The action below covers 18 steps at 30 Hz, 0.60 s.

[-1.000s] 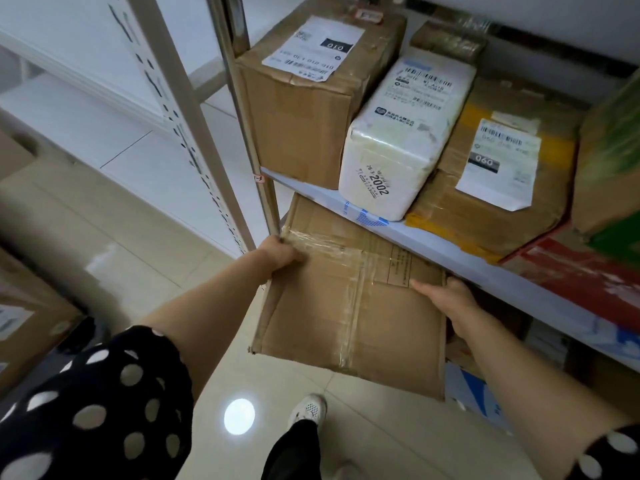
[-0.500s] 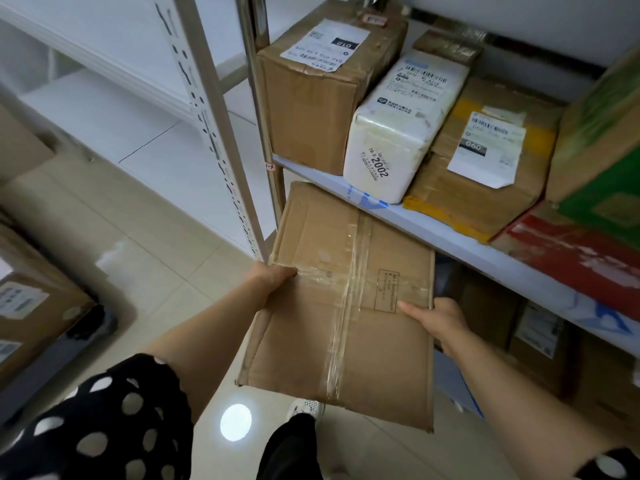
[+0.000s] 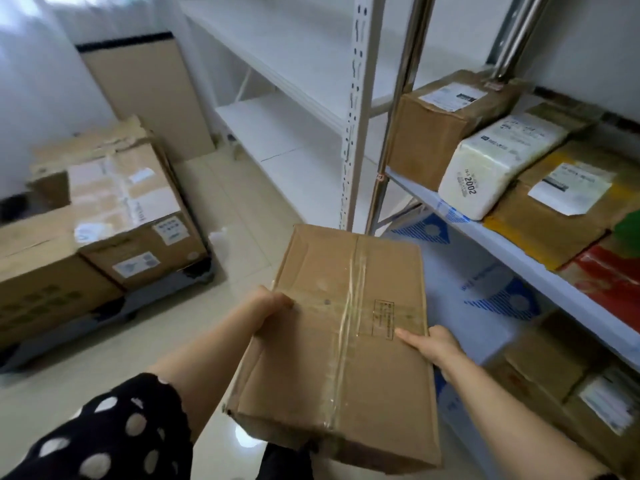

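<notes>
**Taped carton held in both hands before the shelving**

A flat cardboard carton [image 3: 329,358], sealed with crossed strips of clear tape, is carried clear of the floor, just in front of and below the white upright [image 3: 360,109] of the shelving. The left hand [image 3: 272,303] grips the carton's left edge, thumb curled onto the top face. The right hand [image 3: 434,344] clasps the right edge, thumb laid flat beside a small printed stamp. The fingers beneath the carton are hidden.

Right of the upright, a shelf [image 3: 512,258] bears, in order outward from the upright:
- a brown parcel [image 3: 433,143];
- a white parcel marked 2002 [image 3: 491,168], touching the brown parcel;
- a flat labelled parcel [image 3: 554,216];
- a red package [image 3: 609,282] at the frame's edge.

Below that shelf, still right of the upright, lies a blue-and-white printed sheet [image 3: 485,296]. Well to the left of the upright, stacked cartons [image 3: 128,216] rest on a grey trolley [image 3: 166,292]. Behind them a cardboard sheet [image 3: 149,98] leans against the wall. Nearest the camera, left of the upright, a black dotted sleeve [image 3: 104,431] covers the left upper arm.
</notes>
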{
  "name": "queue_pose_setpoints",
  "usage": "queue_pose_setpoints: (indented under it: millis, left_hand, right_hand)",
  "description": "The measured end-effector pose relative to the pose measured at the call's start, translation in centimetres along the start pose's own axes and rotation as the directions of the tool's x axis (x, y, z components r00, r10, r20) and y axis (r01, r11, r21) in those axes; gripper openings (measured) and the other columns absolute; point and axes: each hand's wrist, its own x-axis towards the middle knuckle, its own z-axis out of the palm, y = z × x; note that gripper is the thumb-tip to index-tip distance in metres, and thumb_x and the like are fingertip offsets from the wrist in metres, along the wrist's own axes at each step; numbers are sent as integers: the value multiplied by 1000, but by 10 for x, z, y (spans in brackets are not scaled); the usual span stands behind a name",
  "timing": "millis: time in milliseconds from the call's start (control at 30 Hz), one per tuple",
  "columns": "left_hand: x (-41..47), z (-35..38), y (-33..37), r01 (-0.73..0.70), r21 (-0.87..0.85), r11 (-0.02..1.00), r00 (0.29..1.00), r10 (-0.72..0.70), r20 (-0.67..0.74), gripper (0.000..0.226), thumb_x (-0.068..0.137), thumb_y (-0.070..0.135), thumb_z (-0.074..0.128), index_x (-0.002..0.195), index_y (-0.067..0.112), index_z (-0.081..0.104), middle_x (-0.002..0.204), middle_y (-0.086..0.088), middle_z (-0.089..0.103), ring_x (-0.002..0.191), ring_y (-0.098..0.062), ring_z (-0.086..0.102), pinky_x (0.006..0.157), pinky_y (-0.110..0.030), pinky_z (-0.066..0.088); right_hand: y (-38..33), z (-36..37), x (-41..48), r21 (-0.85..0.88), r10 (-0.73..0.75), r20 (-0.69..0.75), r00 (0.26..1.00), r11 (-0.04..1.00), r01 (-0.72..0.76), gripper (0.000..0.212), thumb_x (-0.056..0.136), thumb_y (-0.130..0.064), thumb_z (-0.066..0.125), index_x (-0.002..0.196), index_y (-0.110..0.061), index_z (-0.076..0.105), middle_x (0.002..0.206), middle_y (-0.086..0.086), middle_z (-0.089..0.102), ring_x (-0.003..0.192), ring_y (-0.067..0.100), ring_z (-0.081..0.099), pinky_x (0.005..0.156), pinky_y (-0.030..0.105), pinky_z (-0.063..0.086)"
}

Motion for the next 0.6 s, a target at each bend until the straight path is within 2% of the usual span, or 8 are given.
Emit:
queue_pose_setpoints:
  millis: [100,167,233,367,500,600]
  left_hand:
    - [-8,-41,-27,30,-60,998,998,-34,-56,66,78,23,76,131,1,42,129,-20,50,117,-34,52,93,-39,45]
    - [-10,-70,-45,47,-113,992,995,-57,-82,62,80,22,74,130,1,44,126,-19,52,117,-34,52,93,-40,45]
    - [-11,-101,-64,64,-147,987,991,-79,-105,60,81,24,73,128,0,46,118,-18,54,114,-34,55,91,-39,46]
    - [-9,-172,-108,83,-251,965,979,-126,-159,70,78,27,76,133,-1,43,127,-19,53,114,-36,54,95,-43,48]
    - [-1,-254,-161,88,-356,930,962,-172,-211,71,77,25,76,134,1,42,125,-19,53,112,-36,54,96,-44,48]
    - [7,-322,-206,82,-427,901,933,-220,-285,63,79,25,73,132,2,46,123,-17,54,111,-35,55,96,-41,47]
  right_hand:
    - [-28,30,-4,-61,-86,56,995,994,90,46,82,-31,74,118,-5,61,110,10,65,100,27,60,82,27,46]
    - [-49,54,-7,-131,-98,97,990,985,110,52,78,-40,75,114,-5,62,109,11,66,101,28,62,89,33,50]
    - [-72,80,-11,-210,-116,120,986,968,140,57,74,-49,75,111,-7,64,106,11,67,98,28,63,88,38,53]
    - [-127,145,-21,-313,-186,184,965,920,236,69,70,-56,76,113,-5,61,110,11,66,99,29,63,89,41,53]
    - [-190,229,-58,-334,-269,271,924,874,353,40,77,-46,74,94,-15,55,98,7,62,90,25,61,75,33,53]
    - [-234,303,-80,-376,-308,325,894,825,421,44,73,-51,76,95,-17,60,102,8,67,94,26,64,85,38,54]
